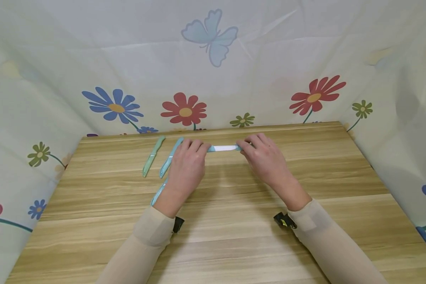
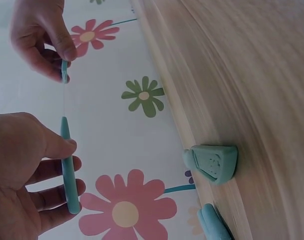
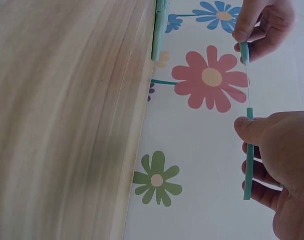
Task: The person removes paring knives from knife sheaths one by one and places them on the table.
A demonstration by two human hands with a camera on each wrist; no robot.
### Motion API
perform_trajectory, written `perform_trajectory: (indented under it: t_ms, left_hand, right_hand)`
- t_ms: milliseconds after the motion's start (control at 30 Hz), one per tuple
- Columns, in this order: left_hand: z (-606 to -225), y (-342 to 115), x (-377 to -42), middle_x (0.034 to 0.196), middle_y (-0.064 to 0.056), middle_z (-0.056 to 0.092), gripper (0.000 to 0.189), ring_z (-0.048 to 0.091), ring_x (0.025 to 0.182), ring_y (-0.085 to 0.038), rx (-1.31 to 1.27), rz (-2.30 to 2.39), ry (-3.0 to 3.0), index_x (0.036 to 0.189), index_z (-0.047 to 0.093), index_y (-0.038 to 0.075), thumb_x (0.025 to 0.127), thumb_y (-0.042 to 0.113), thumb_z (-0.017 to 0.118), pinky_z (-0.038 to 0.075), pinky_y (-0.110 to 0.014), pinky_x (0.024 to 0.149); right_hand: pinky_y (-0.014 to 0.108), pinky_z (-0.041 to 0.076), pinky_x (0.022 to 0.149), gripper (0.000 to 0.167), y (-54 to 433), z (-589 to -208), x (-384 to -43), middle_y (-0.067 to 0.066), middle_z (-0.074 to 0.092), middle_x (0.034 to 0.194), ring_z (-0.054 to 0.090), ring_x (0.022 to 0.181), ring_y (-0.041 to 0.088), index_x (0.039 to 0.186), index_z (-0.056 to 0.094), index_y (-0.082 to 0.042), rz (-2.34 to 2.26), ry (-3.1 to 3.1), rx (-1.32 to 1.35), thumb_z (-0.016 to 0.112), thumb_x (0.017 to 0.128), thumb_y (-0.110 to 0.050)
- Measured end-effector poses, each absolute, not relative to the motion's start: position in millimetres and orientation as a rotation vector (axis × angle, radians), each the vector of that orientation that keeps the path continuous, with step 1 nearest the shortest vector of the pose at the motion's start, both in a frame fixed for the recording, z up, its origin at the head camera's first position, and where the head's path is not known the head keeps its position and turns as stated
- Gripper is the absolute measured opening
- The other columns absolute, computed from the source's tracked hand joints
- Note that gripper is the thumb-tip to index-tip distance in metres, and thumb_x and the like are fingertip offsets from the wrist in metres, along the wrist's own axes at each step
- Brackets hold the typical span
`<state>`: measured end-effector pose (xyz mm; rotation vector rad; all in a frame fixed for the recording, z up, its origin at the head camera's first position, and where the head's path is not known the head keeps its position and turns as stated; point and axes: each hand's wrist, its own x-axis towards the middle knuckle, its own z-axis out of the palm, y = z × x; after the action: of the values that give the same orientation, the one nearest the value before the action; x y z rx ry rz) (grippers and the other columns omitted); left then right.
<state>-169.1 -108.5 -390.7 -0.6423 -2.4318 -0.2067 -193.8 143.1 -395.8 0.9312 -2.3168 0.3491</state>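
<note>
A small paring knife is held crosswise over the far part of the table, its pale blade bare between the two hands. My left hand grips the blue-green handle between thumb and fingers. With thumb and fingertips, my right hand pinches the knife's slim blue-green cover. Left of the left hand lie a green sheathed knife and a blue one. A further blue knife is partly hidden by the left wrist.
The wood-grain table ends at a white curtain printed with flowers and a butterfly. Similar curtain hangs on both sides. Small black devices sit at both wrists, below the pale sleeves.
</note>
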Motion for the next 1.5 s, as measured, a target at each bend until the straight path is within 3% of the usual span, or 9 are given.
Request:
perform_trajectory:
  t_ms: [967,1300,1500]
  left_hand:
    - [-387.5,-109.5,-169.2,0.112,-0.013,0.072,0.021,0.06,0.094,-0.034,-0.547,-0.231,-2.477,0.118,0.077,0.002,0.1,0.0,0.066,0.057,-0.047,0.087]
    - [-386.8,-107.2,-169.8,0.113,-0.013,0.072,0.021,0.06,0.094,-0.033,-0.511,-0.24,-2.511,0.119,0.077,0.001,0.101,0.001,0.066,0.057,-0.046,0.086]
    - [-388.7,-105.9,-170.7,0.111,-0.013,0.071,0.018,0.059,0.089,-0.032,-0.484,-0.263,-2.524,0.116,0.078,0.001,0.101,0.002,0.067,0.057,-0.042,0.079]
  right_hand:
    - [0.042,0.055,0.087,0.022,148.7,-394.4,-195.4,0.016,0.071,0.107,0.062,0.099,0.036,0.118,0.076,-0.001,0.429,-2.347,0.896,0.078,0.098,-0.01]
    - [0.043,0.058,0.09,0.026,152.4,-393.6,-195.6,0.016,0.07,0.109,0.064,0.103,0.036,0.119,0.077,-0.002,0.492,-2.414,0.844,0.082,0.094,-0.009]
    - [0.044,0.06,0.088,0.029,154.4,-392.4,-195.5,0.015,0.071,0.112,0.065,0.107,0.034,0.12,0.077,-0.002,0.538,-2.472,0.786,0.084,0.092,-0.009]
